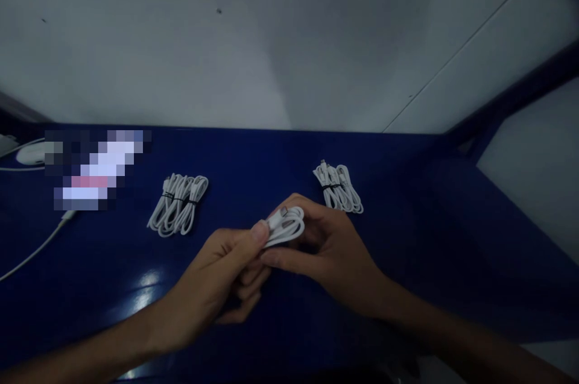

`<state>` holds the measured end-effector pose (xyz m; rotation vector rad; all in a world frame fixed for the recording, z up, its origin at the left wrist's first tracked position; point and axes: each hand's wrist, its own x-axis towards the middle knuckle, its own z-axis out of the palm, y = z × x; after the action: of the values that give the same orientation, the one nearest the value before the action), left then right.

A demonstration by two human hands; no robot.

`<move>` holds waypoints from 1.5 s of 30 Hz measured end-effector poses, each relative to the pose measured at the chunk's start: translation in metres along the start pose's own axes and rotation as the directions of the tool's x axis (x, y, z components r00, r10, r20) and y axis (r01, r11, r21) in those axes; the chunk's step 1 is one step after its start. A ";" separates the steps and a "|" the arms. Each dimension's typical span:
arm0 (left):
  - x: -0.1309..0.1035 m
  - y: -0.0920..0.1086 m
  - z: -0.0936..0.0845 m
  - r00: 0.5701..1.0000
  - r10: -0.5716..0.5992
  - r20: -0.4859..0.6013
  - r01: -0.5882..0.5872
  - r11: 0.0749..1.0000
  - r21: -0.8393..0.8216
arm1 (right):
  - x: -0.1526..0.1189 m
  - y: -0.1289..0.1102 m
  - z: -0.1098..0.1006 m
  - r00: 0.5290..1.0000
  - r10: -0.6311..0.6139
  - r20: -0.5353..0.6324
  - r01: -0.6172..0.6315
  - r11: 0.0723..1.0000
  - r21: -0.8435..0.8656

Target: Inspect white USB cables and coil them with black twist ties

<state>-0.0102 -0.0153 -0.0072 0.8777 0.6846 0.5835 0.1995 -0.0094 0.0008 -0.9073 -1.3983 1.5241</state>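
Near the middle of the view, a coiled white cable (289, 228) with a metal plug on top is pinched between the thumb and fingers of my left hand (226, 266). My right hand (332, 245) is curved around the right side of the same coil, its thumb below and its fingers behind, partly hidden. Left of my hands, a group of white cable coils with black ties (178, 204) lies on the blue table (253, 167). A second group of tied white coils (339, 188) lies just beyond my right hand.
At the left, a blurred-out lit device (102, 170) has a white cord (38, 260) plugged into it. Beside it is a white rounded object (31, 154) with cords. A pale wall (226, 70) rises behind the table; a blue frame (520, 91) stands at right.
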 end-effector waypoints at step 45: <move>-0.003 0.021 0.005 0.872 0.457 -0.177 -0.217 0.685 0.696 | 0.005 -0.003 -0.011 0.964 0.146 0.221 -0.180 0.973 0.145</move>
<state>-0.0120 -0.0097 0.0137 1.6270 1.0880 0.8672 0.2082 -0.0005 0.0028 -0.7943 -1.3457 1.8771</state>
